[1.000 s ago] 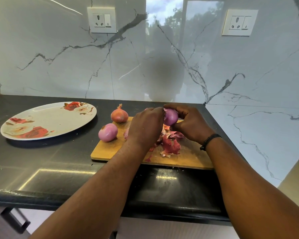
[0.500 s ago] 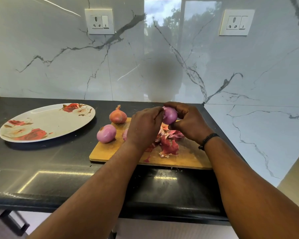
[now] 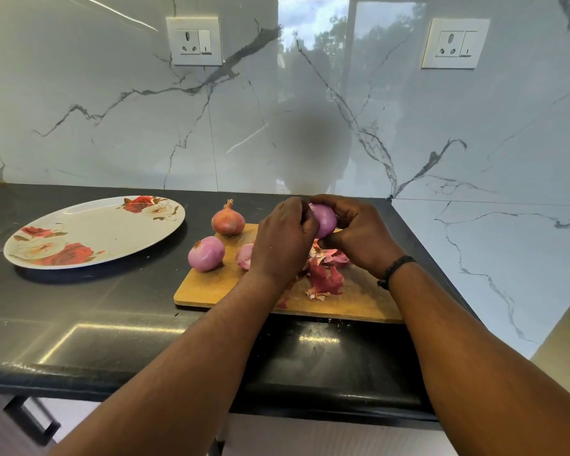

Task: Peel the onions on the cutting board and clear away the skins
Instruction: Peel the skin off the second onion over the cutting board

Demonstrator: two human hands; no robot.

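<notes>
A purple peeled onion [image 3: 324, 218] is held above the wooden cutting board [image 3: 218, 291] by both hands. My right hand [image 3: 359, 238] cups it from the right; my left hand [image 3: 282, 238] pinches at its left side. A second peeled onion [image 3: 206, 253] lies at the board's left corner. Behind it an unpeeled brown onion [image 3: 227, 220] stands at the board's back edge. Another peeled onion [image 3: 246, 256] shows partly behind my left hand. Red skins [image 3: 324, 274] are piled on the board under my hands.
A white oval plate with red roses [image 3: 93, 230] sits on the black counter to the left of the board. The marble wall rises close behind, and the counter ends at a side wall just right of the board.
Both hands stay on the same onion above the board, with only slight finger shifts. Nothing on the board has moved.
</notes>
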